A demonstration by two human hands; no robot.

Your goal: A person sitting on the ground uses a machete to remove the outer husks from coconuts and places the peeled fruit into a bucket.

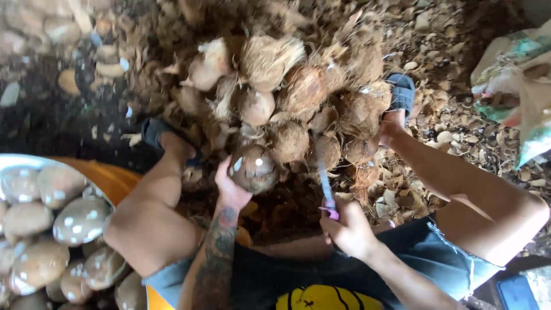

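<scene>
The left hand (231, 188) cups a partly peeled coconut (253, 167), palm and fingers wrapped round its lower left side, so the nut sits just at the hand's 1 o'clock and touches it. The shell shows brown with pale patches where the skin is scraped. The right hand (348, 229) is closed round the pink handle of a knife (325, 186), whose pale blade points up towards 12 o'clock and ends among the husked nuts. The blade stands just beside the held coconut, at its 3 o'clock; whether it touches the shell cannot be told.

Beyond the held nut, from 11 to 1 o'clock, a heap of hairy brown coconuts (298, 92) rises between the person's two feet, each in a dark sandal (402, 92). The bare knees spread to either side of the hands, and dark blue shorts (413, 252) cover the thighs at the bottom of the view.

At 8 o'clock from the left hand, well apart from it, a metal basin (23, 162) with an orange tub beneath it holds smooth peeled coconuts (57, 229). Dry husk chips (447, 132) litter the ground at 2 o'clock, and a crumpled sack (516, 86) lies at the right edge.
</scene>
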